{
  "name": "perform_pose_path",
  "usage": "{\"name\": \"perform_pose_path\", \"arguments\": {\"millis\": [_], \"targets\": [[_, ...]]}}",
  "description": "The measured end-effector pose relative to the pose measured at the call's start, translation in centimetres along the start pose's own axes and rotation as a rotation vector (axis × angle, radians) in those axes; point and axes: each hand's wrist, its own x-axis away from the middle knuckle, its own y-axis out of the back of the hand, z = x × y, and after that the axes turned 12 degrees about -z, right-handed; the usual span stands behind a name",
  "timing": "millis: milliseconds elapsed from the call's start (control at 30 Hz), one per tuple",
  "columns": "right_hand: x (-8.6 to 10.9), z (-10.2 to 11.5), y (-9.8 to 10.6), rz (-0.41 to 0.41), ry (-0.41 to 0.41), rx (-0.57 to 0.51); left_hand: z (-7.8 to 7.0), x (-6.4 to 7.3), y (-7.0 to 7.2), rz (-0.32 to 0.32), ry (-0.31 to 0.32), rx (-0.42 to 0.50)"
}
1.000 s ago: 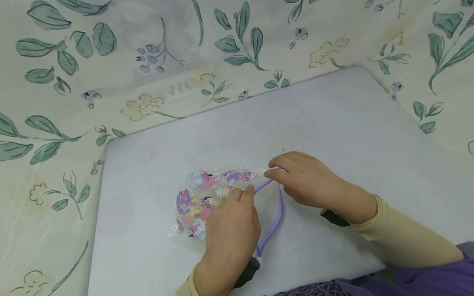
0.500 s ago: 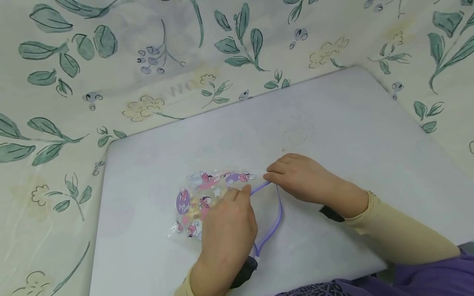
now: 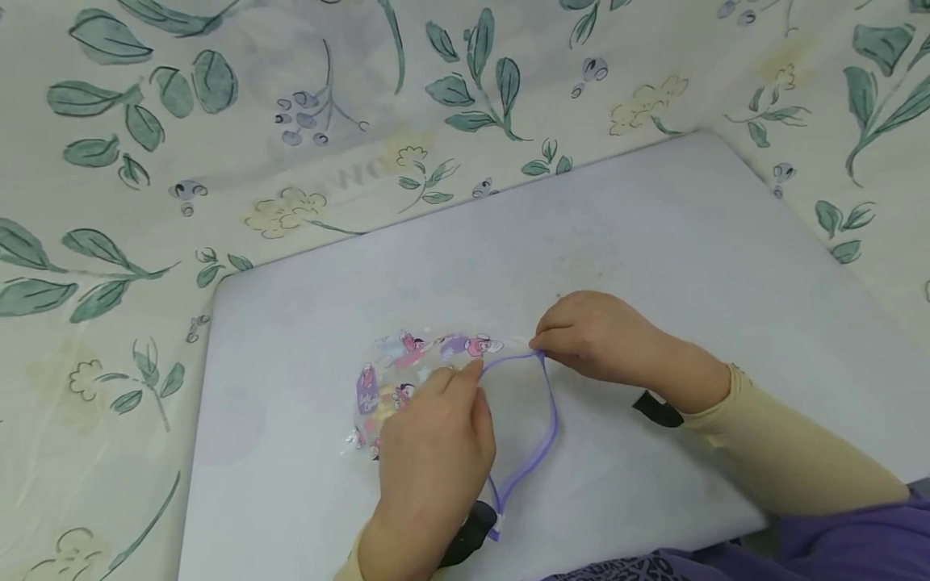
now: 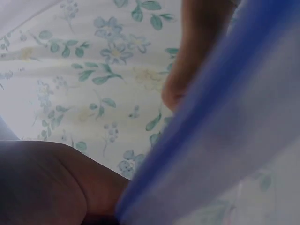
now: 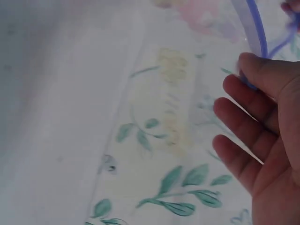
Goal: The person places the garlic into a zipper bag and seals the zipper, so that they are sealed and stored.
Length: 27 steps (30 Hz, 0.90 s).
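A clear zip bag [image 3: 429,349] with pink and purple cartoon prints lies on the white table, with yellowish contents partly visible. Its purple zip edge [image 3: 550,403] bows out into a loop, so the mouth stands apart. My left hand [image 3: 439,444] covers the bag's near part and pinches the left lip of the mouth; its fingertips are mostly hidden. In the left wrist view the blurred zip edge [image 4: 187,117] crosses in front of the fingers. My right hand [image 3: 599,339] pinches the far corner of the zip between thumb and index finger, the other fingers [image 5: 243,117] loosely bent.
The white tabletop [image 3: 654,218] carries the bag and both hands. Leaf-patterned cloth [image 3: 291,121] stands behind and around it. A black wrist strap [image 3: 468,532] shows under the left wrist, and purple clothing [image 3: 835,541] is at the near edge.
My left hand has shifted slightly left and down, and the zip mouth has widened. My right fingers have curled in more at the zip corner. The bag's left end has drawn slightly right.
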Motion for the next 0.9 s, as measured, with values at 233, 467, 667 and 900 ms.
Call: {"name": "perform_pose_path", "arguments": {"millis": [233,467,667,900], "targets": [[-2.5,0.1,6.1,0.101,-0.23,-0.256,0.2,0.2,2.1,-0.051,-0.048,0.064],[-4.4,-0.2,9.6,0.0,-0.349,-0.309,1.9,0.8,5.3,0.103,0.026,0.321],[-4.8,-0.1,9.8,-0.043,-0.781,-0.176,3.3,1.2,5.2,0.184,0.028,0.427],[-4.8,-0.3,10.8,-0.166,-0.964,-0.137,4.0,0.5,4.2,-0.21,0.109,0.568]]}}
